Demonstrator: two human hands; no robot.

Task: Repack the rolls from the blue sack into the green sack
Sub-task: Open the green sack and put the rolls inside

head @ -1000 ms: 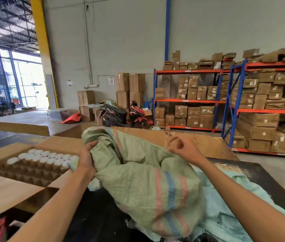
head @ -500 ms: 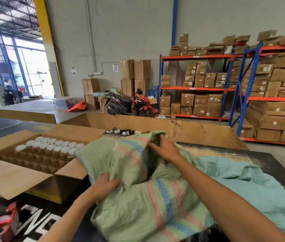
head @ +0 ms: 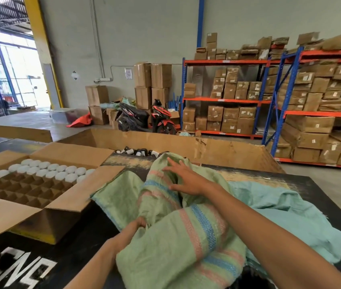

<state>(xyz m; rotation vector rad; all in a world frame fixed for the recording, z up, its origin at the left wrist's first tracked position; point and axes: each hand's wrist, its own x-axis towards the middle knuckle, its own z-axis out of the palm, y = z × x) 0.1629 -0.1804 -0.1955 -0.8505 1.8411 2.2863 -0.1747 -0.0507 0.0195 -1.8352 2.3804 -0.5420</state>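
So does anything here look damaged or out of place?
The long cardboard wall behind the sacks is torn and scuffed along its top edge. The green sack lies crumpled over the blue sack, but that seems part of the work. Nothing looks spilled.

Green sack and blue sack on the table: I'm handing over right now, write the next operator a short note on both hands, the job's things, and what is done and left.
Left hand: grips a bunch of the green sack at its near left side.
Right hand: open, fingers spread, resting flat on the sack's upper fold.
Green sack: lies crumpled on the black table, overlapping the blue sack, which lies flat to its right.
Done: no rolls show in either sack; the green one looks slack.
Left: find and open the green sack's mouth, then move the rolls across.
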